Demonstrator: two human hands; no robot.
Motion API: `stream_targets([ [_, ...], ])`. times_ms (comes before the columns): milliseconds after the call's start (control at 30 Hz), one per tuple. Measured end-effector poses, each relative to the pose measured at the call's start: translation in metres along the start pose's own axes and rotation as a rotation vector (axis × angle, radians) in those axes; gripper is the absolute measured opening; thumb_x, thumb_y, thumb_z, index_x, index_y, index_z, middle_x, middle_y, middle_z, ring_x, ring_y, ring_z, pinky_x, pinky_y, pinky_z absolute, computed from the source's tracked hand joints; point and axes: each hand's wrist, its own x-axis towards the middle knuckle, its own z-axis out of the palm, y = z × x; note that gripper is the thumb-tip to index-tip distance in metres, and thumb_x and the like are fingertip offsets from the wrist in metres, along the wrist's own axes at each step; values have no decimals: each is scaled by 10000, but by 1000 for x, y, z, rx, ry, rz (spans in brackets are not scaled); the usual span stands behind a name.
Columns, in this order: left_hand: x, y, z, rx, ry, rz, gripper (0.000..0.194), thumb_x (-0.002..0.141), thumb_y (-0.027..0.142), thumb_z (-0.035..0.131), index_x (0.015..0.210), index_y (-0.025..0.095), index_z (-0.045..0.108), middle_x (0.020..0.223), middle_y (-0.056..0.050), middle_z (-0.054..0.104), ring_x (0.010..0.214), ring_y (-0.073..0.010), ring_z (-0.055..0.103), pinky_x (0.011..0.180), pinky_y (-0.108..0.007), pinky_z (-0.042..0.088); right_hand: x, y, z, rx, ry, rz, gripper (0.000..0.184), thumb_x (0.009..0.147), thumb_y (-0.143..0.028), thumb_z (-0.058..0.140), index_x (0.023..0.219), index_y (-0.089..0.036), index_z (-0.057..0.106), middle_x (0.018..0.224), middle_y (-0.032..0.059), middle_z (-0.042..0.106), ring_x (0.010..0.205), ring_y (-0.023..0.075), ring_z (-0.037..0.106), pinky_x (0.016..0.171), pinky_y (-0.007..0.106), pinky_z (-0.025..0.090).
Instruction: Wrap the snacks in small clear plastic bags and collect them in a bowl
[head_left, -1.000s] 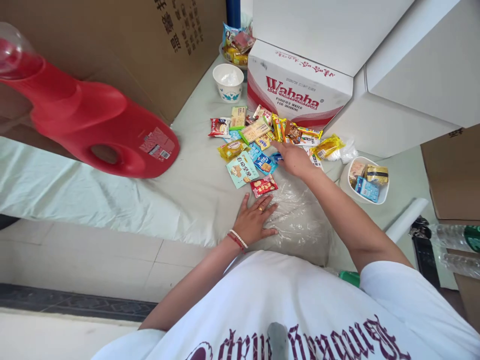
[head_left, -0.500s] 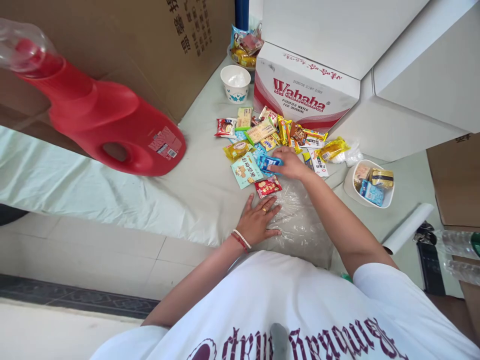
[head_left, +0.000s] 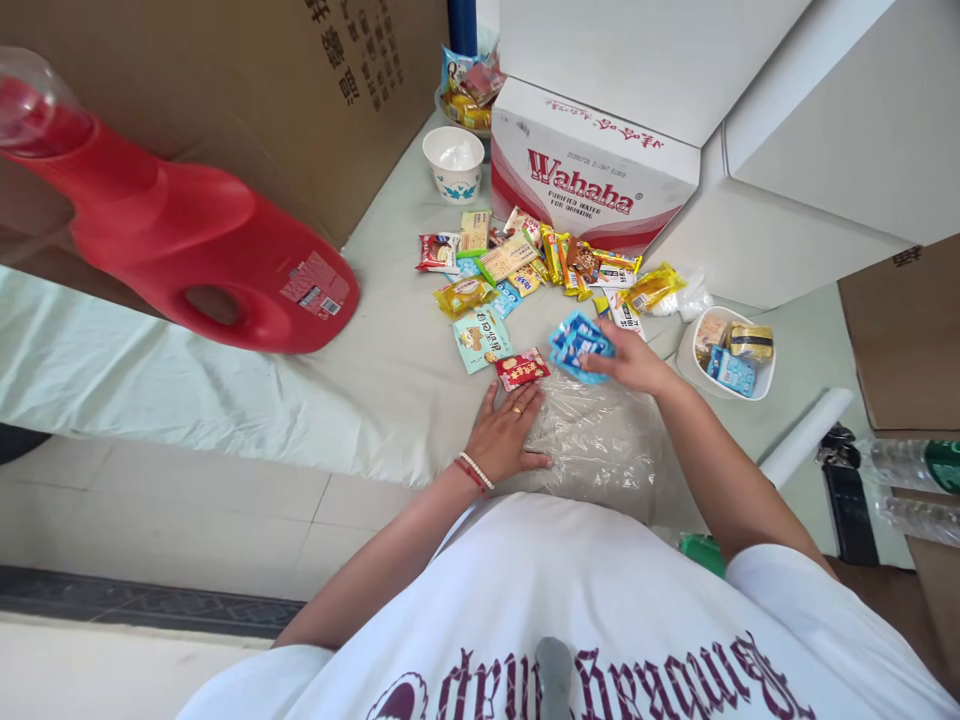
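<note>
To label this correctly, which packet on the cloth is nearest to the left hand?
The red packet at the fingertips of the left hand, beside the mint-green packet; the others lie farther off.

The kind of room is unclear, though it looks like an indoor storage corner: a large brown carton (head_left: pixel 247 110), a Wahaha water box (head_left: pixel 592 165) and tall white panels (head_left: pixel 637 50) crowd a cloth-covered surface (head_left: pixel 382 400) above a tiled floor (head_left: pixel 225 500).

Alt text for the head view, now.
Right hand grips blue snack packets above a light cloth; left hand lies flat by a red packet. Behind: assorted wrapped snacks, a paper cup and a Wahaha carton.
</note>
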Motion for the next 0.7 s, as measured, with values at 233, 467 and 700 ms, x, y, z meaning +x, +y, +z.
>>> stream_targets([
  [233, 2, -3, 2, 39, -36, 7, 1146, 726, 726, 737, 1608, 141, 299, 1644, -216, 353, 1512, -375, 350, 1273, -617, -11, -50, 10, 12, -141, -503, -161, 184, 938, -326, 585, 1025, -176, 646, 966, 67, 684, 901, 217, 596, 844, 319, 457],
  [467, -12, -1, 2, 30, 28, 6, 887, 862, 558, 656, 1585, 156, 337, 1631, -208, 383, 1535, -347, 322, 1259, -626, 70, -58, 16, 22, -440, -246, -199, 478, 878, -368, 697, 1317, -187, 642, 1302, 173, 628, 1169, 344, 504, 1002, 482, 392],
  [700, -46, 3, -15, -56, -76, 165, 605, 772, 222, 552, 1374, 226, 605, 1639, -109, 407, 1579, -297, 235, 1276, -601, 58, -159, 27, 24, -201, -220, -299, 571, 871, -443, 740, 1392, -265, 591, 1433, 139, 553, 1327, 324, 460, 1108, 530, 420],
])
